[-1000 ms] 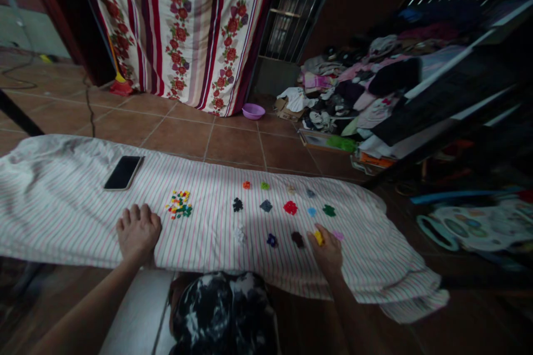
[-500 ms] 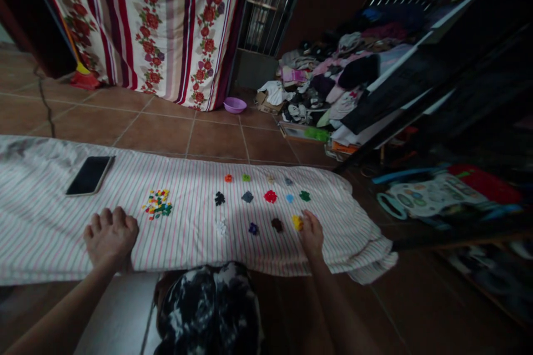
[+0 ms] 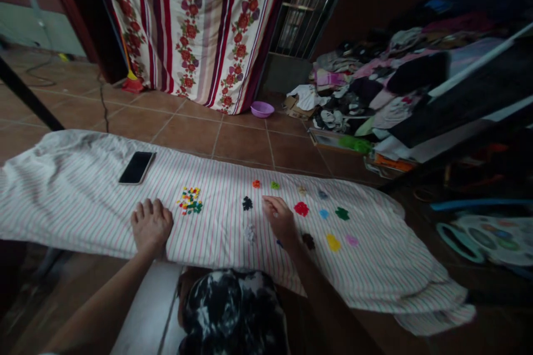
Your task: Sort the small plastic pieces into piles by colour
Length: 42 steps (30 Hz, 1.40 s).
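Note:
My left hand [image 3: 152,224] rests palm down on the striped cloth, its fingers lying forward, holding nothing. Just right of it lies a mixed pile of small coloured pieces [image 3: 190,201], mostly yellow, green, white and red. My right hand [image 3: 280,217] is above the sorted piles, fingers loosely stretched to the left, with nothing visible in them. Left of its fingertips is a black pile [image 3: 247,203]; to its right, a red pile [image 3: 301,209]. It covers the dark grey pile, and the wrist partly hides a dark blue one. A white pile [image 3: 250,234] lies nearer me.
Other single-colour piles include yellow [image 3: 333,242], pink [image 3: 352,240], brown [image 3: 308,241] and green [image 3: 342,213]. A phone [image 3: 137,167] lies at the left on the cloth [image 3: 91,199]. Beyond are a purple basin [image 3: 262,109] and a heap of clothes [image 3: 375,83].
My right hand has moved left from the yellow pile to above the dark grey one, uncovering a pink pile. The view has shifted left; my left hand stays on the cloth.

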Each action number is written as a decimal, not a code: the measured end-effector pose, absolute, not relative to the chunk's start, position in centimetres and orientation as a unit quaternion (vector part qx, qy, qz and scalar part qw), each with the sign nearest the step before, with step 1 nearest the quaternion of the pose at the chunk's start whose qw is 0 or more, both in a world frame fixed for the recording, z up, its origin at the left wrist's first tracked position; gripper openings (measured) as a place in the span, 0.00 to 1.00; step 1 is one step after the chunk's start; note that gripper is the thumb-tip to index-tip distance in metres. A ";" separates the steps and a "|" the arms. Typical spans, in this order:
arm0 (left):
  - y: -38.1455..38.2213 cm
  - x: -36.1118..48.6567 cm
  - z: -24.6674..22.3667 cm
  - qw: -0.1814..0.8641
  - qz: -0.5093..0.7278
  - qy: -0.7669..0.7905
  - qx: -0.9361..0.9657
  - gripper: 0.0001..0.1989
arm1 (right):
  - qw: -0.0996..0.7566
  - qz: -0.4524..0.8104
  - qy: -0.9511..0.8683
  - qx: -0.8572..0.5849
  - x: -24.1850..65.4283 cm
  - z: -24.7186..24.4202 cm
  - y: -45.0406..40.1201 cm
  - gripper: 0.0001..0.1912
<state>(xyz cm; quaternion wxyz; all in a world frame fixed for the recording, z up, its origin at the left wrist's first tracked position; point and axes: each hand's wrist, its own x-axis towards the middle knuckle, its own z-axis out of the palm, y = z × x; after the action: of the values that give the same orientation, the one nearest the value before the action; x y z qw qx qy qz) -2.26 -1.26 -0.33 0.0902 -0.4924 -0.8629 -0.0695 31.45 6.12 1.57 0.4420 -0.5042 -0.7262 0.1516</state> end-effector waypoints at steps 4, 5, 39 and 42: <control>-1.1 -2.3 -0.4 0.085 -0.067 -0.866 -0.488 0.27 | 0.368 0.239 -0.794 -0.421 24.4 -0.3 7.0 0.12; -1.1 -2.3 -0.4 0.083 -0.068 -0.866 -0.488 0.27 | 0.349 0.250 -0.810 -0.400 22.9 -0.8 7.2 0.12; -1.2 -2.4 -0.7 0.087 -0.079 -0.863 -0.491 0.27 | 0.310 0.392 -0.711 -0.494 15.0 -2.5 8.6 0.08; -1.2 -2.3 -0.4 0.078 -0.081 -0.863 -0.492 0.27 | 0.332 0.405 -0.691 -0.497 15.9 -2.1 8.0 0.08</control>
<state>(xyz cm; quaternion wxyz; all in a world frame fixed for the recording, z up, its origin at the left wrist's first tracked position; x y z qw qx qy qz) -2.29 -1.20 -0.42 0.0784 -0.4920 -0.8633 -0.0809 15.86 7.99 -2.11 0.3318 -0.4974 -0.6915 0.4054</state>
